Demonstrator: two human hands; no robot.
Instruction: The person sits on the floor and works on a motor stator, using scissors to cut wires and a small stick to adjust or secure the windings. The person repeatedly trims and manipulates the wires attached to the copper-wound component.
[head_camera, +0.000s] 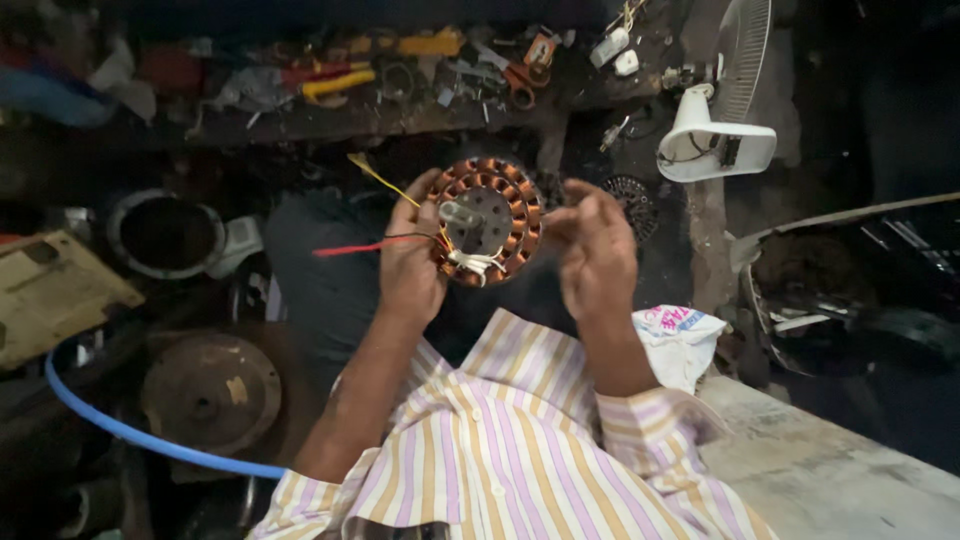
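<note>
A round fan motor stator (492, 219) with copper coils around its rim and a grey metal hub is held up in front of me. My left hand (408, 262) grips its left edge, where red, yellow and black wires (372, 243) stick out to the left. My right hand (596, 250) is at the stator's right edge, fingers curled toward the coils; whether they grip it or only touch it is unclear. White cord is tied at the stator's lower rim.
A cluttered shelf of tools (400, 70) runs along the top. A white fan base (716, 140) stands at upper right, a rusty metal disc (210, 392) and blue hose (120, 425) at lower left, a white bag (678, 340) at right.
</note>
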